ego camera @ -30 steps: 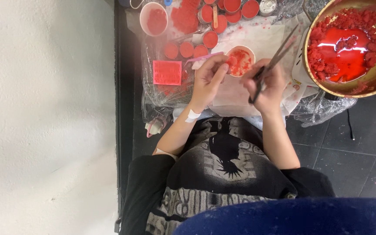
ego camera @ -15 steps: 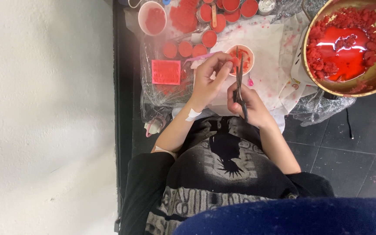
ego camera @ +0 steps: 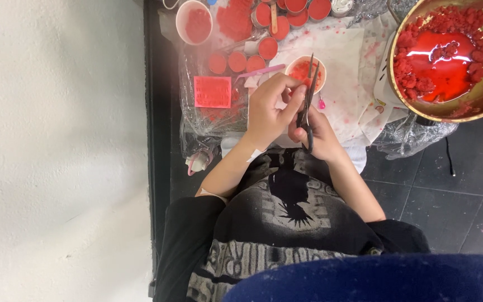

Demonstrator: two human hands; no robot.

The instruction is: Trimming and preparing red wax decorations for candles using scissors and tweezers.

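Since half a second before, the right hand had kept its closed grip on the dark scissors, blades raised over the small red-filled cup. The left hand was pinched beside them, contents hidden, above the stained white paper near the black tabletop's middle; a glossy brass bowl sat at the right edge.
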